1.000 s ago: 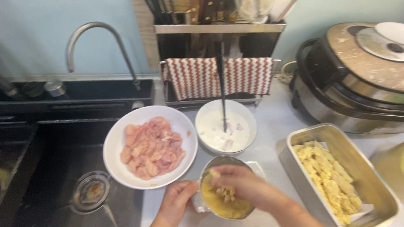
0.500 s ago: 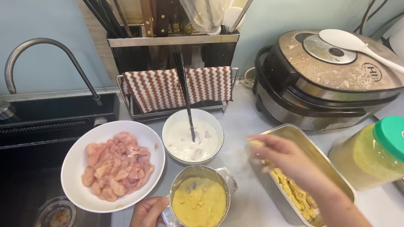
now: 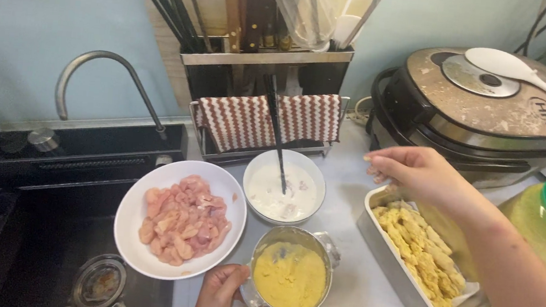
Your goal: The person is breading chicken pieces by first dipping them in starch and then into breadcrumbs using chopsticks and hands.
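1. I see a pale blue wall running behind the whole counter.
2. The counter is a light, faintly speckled stone, lit evenly with soft shadows.
3. On my left sits a dark sink with a curved metal tap over it and a round drain at the bottom.
4. A dark rack of knives and chopsticks stands against the wall, with a red-and-white striped cloth hung over its front.
5. A rice cooker stands at the right with a white paddle lying on its lid.

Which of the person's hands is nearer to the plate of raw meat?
Left. The left hand grips the cup of yellow crumbs just below the plate's lower right rim. The right hand hovers over the tray, far to the plate's right.
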